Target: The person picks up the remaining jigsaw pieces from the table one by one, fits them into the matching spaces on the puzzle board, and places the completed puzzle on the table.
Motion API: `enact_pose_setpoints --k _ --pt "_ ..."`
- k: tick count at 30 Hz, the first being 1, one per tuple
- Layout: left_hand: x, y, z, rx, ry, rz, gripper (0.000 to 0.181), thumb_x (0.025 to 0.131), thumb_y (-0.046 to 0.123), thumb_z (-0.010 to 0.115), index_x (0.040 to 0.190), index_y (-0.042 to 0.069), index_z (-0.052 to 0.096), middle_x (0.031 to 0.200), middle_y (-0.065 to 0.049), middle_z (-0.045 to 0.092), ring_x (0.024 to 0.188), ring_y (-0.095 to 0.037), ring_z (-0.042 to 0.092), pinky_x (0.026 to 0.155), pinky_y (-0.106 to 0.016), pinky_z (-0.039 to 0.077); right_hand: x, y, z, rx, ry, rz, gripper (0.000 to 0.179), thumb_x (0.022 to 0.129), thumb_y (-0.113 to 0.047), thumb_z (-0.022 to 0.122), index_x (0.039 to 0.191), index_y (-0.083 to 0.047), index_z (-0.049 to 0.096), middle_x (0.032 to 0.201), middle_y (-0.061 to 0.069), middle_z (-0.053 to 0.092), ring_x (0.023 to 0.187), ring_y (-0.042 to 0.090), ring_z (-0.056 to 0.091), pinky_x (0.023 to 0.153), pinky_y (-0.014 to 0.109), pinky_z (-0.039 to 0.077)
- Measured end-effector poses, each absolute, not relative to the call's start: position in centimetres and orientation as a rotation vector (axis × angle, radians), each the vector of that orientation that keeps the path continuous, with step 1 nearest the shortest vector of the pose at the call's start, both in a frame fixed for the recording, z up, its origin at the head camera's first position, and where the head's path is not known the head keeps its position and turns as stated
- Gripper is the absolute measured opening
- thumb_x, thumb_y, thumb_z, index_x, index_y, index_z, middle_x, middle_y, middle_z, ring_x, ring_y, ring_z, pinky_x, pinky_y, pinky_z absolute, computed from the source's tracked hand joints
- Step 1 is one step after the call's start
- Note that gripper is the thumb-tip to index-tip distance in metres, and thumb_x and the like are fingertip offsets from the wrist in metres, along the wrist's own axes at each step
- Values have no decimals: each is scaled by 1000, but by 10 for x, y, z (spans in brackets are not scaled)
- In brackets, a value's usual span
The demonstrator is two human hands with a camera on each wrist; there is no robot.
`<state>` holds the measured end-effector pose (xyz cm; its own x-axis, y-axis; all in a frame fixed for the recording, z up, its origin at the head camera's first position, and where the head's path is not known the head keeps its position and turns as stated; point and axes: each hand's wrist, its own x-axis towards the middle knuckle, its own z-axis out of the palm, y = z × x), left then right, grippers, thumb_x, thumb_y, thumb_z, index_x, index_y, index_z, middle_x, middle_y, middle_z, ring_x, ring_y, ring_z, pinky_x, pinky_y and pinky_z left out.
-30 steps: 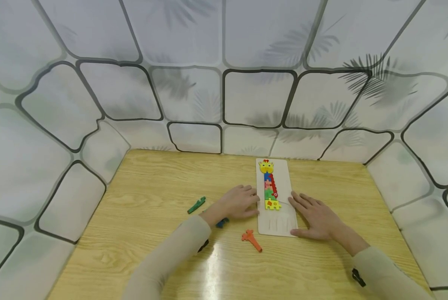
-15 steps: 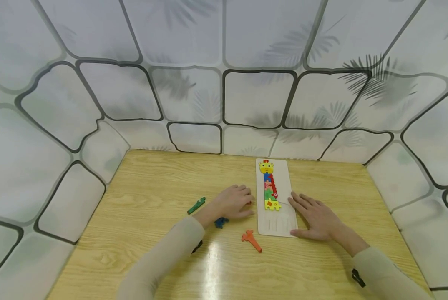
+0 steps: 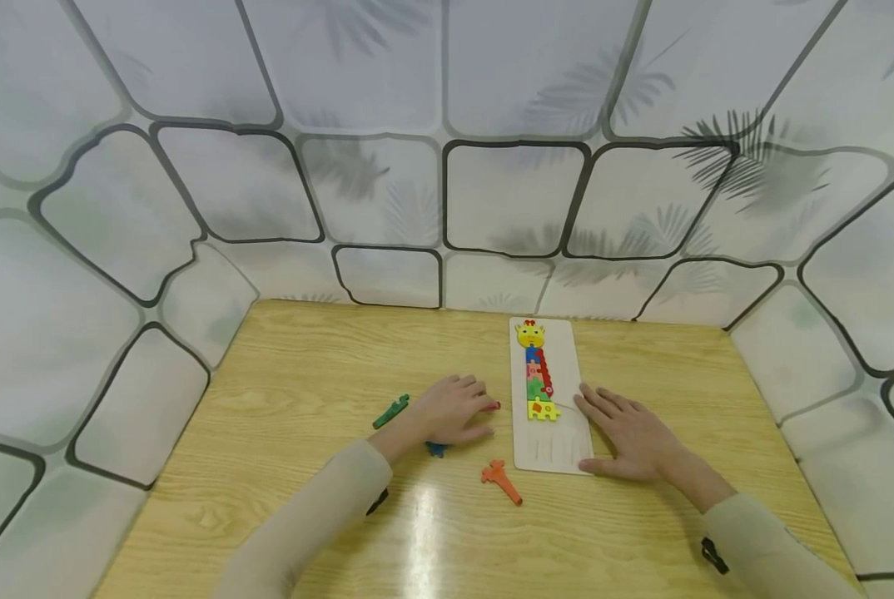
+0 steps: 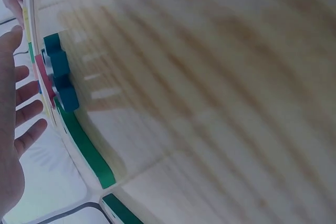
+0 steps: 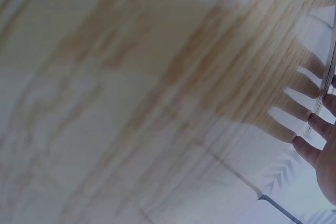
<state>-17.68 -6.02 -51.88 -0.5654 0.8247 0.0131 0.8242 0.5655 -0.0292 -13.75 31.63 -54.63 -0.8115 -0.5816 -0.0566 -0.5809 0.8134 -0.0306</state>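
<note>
A pale board point(image 3: 564, 362) holds a giraffe puzzle point(image 3: 531, 335), its yellow head at the far end above blue, pink, green and yellow pieces, with a red strip alongside. My right hand point(image 3: 630, 437) rests at the board's right edge, fingers straight and spread. Left of the board, my left hand point(image 3: 447, 412) is low over the table with relaxed fingers. A red piece point(image 3: 495, 406) peeks out by its fingertips, mostly hidden in the head view. Under the wrist lies a blue piece point(image 3: 436, 450), partly covered; the left wrist view shows this blue piece point(image 4: 62, 72) fully.
An orange piece point(image 3: 503, 482) lies in front of the board's near left corner. Farther left is a green piece point(image 3: 391, 412) on the wooden table point(image 3: 305, 358). Patterned pale walls point(image 3: 387, 191) enclose the table's back and sides.
My left hand has drawn away leftward from the board's left edge, and the red piece now shows beyond its fingers. My right hand has stayed in place.
</note>
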Motion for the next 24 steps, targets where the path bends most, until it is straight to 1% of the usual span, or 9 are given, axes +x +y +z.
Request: enact_pose_setpoints --k 7,14,20,24 --pt "-169 -69 -519 -1438 -2765 36 55 106 59 51 143 19 62 129 0 69 120 -18 65 105 -36 55 -137 315 -545 -933 2914 -1 108 88 -84 56 166 -12 33 174 13 30 155 41 40 117 64 43" --pt "-163 -78 -517 -1409 -2787 31 49 106 58 52 135 21 67 131 -1 70 122 -19 65 109 -37 54 -137 315 -543 -944 2919 3 107 89 -82 57 165 -11 34 174 14 32 154 42 41 115 64 44" --pt "-159 -89 -517 -1386 -2798 -36 51 105 57 54 139 20 65 132 -3 70 123 -22 66 112 -41 53 -137 315 -544 -936 2918 -5 107 89 -83 57 166 -12 34 174 13 31 154 41 41 115 64 45" --pt "-155 -96 -519 -1376 -2760 -39 49 105 57 56 134 19 67 131 -3 71 123 -22 66 109 -42 55 -137 315 -544 -931 2916 -17 107 89 -83 57 166 -12 34 174 13 31 155 41 41 116 64 44"
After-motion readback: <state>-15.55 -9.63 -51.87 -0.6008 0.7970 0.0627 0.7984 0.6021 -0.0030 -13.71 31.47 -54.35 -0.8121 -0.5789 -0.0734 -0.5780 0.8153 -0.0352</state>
